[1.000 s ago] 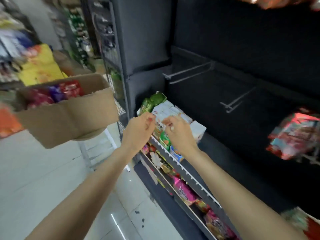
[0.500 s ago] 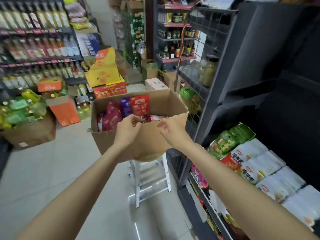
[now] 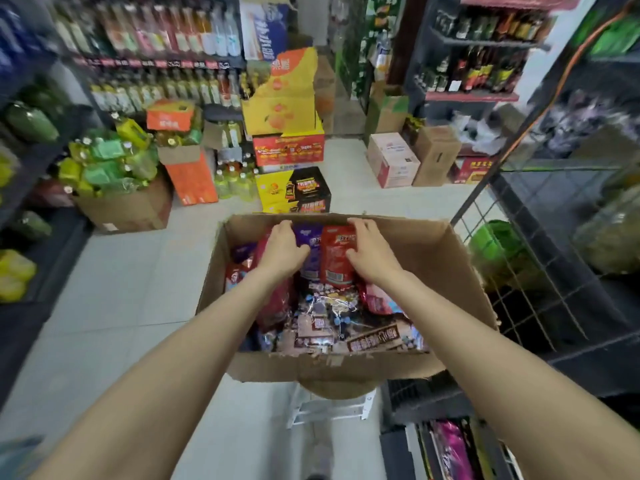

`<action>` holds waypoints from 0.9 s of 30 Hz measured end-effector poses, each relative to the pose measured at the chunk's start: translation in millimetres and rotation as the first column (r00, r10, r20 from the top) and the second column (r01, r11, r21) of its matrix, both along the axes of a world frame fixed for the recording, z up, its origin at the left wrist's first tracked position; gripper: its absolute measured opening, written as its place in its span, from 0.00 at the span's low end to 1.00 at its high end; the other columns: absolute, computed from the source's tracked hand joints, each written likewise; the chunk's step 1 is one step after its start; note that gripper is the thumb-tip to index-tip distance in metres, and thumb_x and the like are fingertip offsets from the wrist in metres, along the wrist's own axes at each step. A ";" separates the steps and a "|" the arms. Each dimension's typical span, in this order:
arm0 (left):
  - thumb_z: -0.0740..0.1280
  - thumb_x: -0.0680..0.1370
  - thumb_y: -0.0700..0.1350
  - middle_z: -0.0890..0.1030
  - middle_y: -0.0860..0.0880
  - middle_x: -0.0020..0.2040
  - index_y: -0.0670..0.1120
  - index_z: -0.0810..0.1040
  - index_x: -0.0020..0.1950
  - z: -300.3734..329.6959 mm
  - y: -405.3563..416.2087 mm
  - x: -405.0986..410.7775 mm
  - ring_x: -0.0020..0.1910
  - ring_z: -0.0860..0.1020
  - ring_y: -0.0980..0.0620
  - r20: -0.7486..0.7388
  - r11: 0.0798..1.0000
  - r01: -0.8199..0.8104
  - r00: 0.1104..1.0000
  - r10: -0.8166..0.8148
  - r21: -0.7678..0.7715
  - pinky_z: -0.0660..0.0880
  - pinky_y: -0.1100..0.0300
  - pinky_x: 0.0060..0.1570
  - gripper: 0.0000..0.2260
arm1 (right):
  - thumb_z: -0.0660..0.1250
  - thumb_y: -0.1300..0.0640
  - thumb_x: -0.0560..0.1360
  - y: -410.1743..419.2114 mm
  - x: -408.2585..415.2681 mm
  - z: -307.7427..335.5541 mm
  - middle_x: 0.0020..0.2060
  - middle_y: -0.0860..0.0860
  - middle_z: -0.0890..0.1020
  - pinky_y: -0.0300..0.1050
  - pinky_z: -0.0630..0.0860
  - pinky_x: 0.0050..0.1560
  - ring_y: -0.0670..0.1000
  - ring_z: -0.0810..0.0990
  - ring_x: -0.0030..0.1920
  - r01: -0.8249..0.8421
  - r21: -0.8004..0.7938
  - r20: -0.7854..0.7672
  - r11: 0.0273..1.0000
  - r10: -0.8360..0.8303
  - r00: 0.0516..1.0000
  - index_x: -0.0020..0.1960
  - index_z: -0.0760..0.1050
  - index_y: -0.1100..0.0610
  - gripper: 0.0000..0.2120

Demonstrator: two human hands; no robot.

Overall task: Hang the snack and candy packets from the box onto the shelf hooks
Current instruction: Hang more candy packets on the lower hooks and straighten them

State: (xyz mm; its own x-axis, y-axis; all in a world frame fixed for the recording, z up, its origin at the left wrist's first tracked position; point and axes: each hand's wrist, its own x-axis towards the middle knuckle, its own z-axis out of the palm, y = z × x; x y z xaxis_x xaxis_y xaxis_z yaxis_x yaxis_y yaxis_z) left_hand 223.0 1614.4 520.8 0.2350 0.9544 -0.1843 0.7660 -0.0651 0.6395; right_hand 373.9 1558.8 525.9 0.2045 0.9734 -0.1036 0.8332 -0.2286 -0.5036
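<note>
We have both hands down in the box point(image 3: 446, 258), which sits open on a white stool point(image 3: 332, 407) in the aisle. Our left hand point(image 3: 282, 249) lies on the upright packets at the box's 11 o'clock corner, fingers curled over the top of a purple packet point(image 3: 311, 251). Our right hand point(image 3: 369, 252), at 12 o'clock, curls round the right edge of a red packet point(image 3: 337, 258), fingertips over its top; whether either hand truly grips or only rests, we cannot tell. The two packets stand side by side, touching, against the far wall. More packets point(image 3: 325, 320) lie flat in a heap toward 6 o'clock. At 3 o'clock of the box stands a wire rack point(image 3: 540, 258); at 12 o'clock, beyond it, cartons point(image 3: 289, 147) are stacked on the floor.
</note>
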 end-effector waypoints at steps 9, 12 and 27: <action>0.64 0.79 0.50 0.81 0.47 0.50 0.49 0.78 0.50 -14.3 9.9 10.4 0.55 0.75 0.43 -0.185 0.971 0.116 0.980 -0.078 0.207 0.69 0.51 0.50 0.07 | 0.61 0.57 0.78 20.6 15.4 -15.4 0.59 0.57 0.73 0.50 0.72 0.49 0.61 0.77 0.55 0.005 0.087 0.173 0.996 -0.020 0.985 0.54 0.77 0.55 0.09; 0.62 0.80 0.49 0.78 0.46 0.47 0.46 0.75 0.48 -12.2 1.2 10.0 0.50 0.75 0.43 -0.131 0.946 0.174 0.981 -0.143 0.275 0.70 0.51 0.46 0.08 | 0.63 0.56 0.78 14.2 19.6 -8.6 0.50 0.54 0.79 0.50 0.73 0.50 0.59 0.78 0.53 0.019 0.157 0.150 0.987 -0.043 0.988 0.54 0.80 0.55 0.09; 0.62 0.80 0.45 0.75 0.44 0.45 0.41 0.75 0.48 121.6 -135.1 -31.0 0.43 0.74 0.45 0.285 0.699 0.085 0.873 -0.395 0.710 0.71 0.51 0.42 0.08 | 0.68 0.51 0.75 -152.5 -49.8 132.3 0.39 0.54 0.80 0.42 0.70 0.46 0.50 0.76 0.41 0.263 0.680 -0.096 0.684 -0.273 0.957 0.40 0.78 0.61 0.13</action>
